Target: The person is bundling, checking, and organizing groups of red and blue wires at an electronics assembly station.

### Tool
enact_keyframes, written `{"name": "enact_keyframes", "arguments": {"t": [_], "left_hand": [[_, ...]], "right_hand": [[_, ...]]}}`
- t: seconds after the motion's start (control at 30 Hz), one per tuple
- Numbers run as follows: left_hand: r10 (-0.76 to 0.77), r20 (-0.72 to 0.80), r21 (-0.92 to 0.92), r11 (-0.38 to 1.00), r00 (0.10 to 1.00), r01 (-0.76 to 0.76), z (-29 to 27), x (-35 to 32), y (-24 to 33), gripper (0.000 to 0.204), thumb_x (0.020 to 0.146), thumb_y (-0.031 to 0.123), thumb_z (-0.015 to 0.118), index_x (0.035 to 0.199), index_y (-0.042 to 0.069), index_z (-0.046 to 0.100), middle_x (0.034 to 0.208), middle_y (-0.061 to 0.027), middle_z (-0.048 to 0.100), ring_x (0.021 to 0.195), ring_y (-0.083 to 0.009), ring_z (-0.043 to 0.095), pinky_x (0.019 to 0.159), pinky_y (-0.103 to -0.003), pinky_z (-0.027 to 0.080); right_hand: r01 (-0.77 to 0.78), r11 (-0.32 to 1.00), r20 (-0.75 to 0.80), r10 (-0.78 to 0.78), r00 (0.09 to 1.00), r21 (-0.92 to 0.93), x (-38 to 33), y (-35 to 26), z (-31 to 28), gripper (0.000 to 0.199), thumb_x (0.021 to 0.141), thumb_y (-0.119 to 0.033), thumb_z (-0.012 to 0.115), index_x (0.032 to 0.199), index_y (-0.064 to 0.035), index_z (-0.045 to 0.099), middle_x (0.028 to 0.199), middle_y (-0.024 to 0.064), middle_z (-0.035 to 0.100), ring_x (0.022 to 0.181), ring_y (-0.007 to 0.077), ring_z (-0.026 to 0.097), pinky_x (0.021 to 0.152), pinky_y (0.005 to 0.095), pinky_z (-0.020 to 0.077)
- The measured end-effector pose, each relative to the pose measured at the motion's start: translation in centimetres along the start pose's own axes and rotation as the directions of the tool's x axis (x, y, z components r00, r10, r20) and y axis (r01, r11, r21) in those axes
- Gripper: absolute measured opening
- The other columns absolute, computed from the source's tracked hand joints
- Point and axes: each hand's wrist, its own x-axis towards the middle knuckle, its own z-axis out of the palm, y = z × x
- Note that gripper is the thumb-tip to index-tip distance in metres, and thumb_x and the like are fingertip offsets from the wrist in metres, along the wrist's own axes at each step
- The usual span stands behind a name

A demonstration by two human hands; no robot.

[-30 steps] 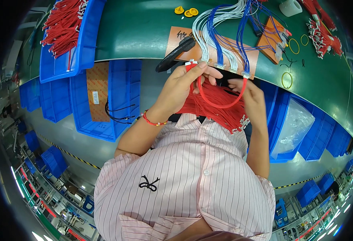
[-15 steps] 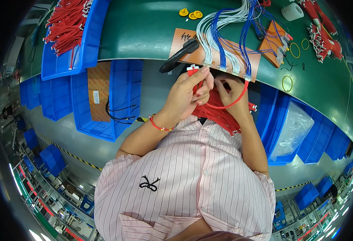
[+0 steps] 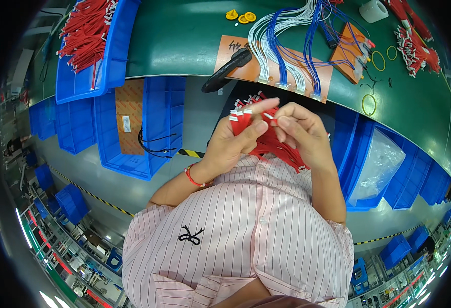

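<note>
Several red cables with white connectors (image 3: 239, 118) are gripped in my left hand (image 3: 228, 143), whose index finger stretches toward my right hand. My right hand (image 3: 307, 134) pinches the white-tipped end of a red cable (image 3: 270, 117) between thumb and fingers, close to the left fingertips. Below both hands, a larger bundle of red cables (image 3: 282, 152) lies across my lap, partly covered by them. Just beyond the hands, an orange board (image 3: 225, 55) sits at the bench edge. White wires (image 3: 258, 51) and blue wires (image 3: 274, 43) run to connectors along its near edge.
A black curved handle-like piece (image 3: 228, 71) overhangs the bench edge. At the left stands a blue bin (image 3: 84, 88) of red cables. Orange block (image 3: 352, 69), yellow rings (image 3: 369, 104), white roll (image 3: 373, 11) and yellow caps (image 3: 243, 19) rest on the green bench. Blue crates (image 3: 125, 167) stand below.
Both hands have drawn back from the board. The red cable that ran to its rightmost connector is off it. My right hand has come up and now pinches a cable end.
</note>
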Motion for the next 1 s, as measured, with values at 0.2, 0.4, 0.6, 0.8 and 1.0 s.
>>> {"name": "enact_keyframes", "arguments": {"t": [0.2,0.4,0.6,0.8,1.0], "left_hand": [[0.079,-0.082,0.072,0.995,0.993,-0.073,-0.6,2.9,-0.2,0.026,0.103,0.020,0.051,0.108,-0.002,0.063,0.074,0.0012,0.054,0.049,-0.0021,0.033,0.046,-0.021,0.026],[0.030,-0.096,0.095,0.995,0.995,-0.021,-1.4,4.1,0.1,0.028,0.101,0.023,0.056,0.097,-0.002,0.069,0.067,0.0037,0.049,0.051,-0.0013,0.031,0.046,-0.020,0.021],[0.037,-0.137,0.122,0.992,0.990,-0.020,-1.6,4.5,0.2,0.028,0.098,0.024,0.059,0.092,-0.001,0.070,0.062,0.0071,0.042,0.052,0.0005,0.028,0.046,-0.020,0.018],[0.066,-0.175,0.132,0.990,0.982,-0.043,-1.2,4.8,0.4,0.028,0.098,0.022,0.058,0.093,-0.003,0.070,0.060,0.0073,0.043,0.050,0.0005,0.029,0.045,-0.020,0.018],[-0.043,-0.086,-0.034,0.999,0.995,0.040,-1.5,4.7,1.1,0.032,0.102,0.021,0.051,0.105,-0.008,0.066,0.067,0.0027,0.050,0.046,0.0003,0.027,0.042,-0.020,0.019]], "right_hand": [[0.108,0.921,0.008,-0.113,0.994,-0.373,-0.8,0.1,-1.4,0.021,0.097,-0.006,0.060,0.117,-0.0009,0.056,0.083,-0.0019,0.055,0.078,0.0066,0.054,0.075,0.0219,0.0442],[-0.028,0.965,-0.221,-0.032,0.975,-0.262,-5.5,-0.7,-6.8,0.011,0.091,-0.006,0.064,0.101,-0.0004,0.063,0.074,0.0001,0.054,0.062,0.0084,0.053,0.056,0.0235,0.0438],[0.269,0.951,-0.126,-0.251,0.960,0.155,-5.2,1.1,-6.9,0.021,0.092,-0.015,0.065,0.102,0.0033,0.066,0.076,0.0064,0.054,0.064,0.0141,0.058,0.060,0.0270,0.0496],[0.181,0.965,-0.267,-0.228,0.936,-0.190,-2.1,1.5,-3.6,0.024,0.099,-0.013,0.057,0.109,0.0051,0.070,0.092,0.0110,0.067,0.066,0.0125,0.060,0.063,0.0247,0.0496],[0.199,0.945,-0.388,-0.292,0.874,-0.261,-1.0,0.9,-2.6,0.029,0.101,-0.019,0.056,0.106,0.0059,0.071,0.080,0.0074,0.066,0.061,0.0089,0.055,0.057,0.0223,0.0463]]}}
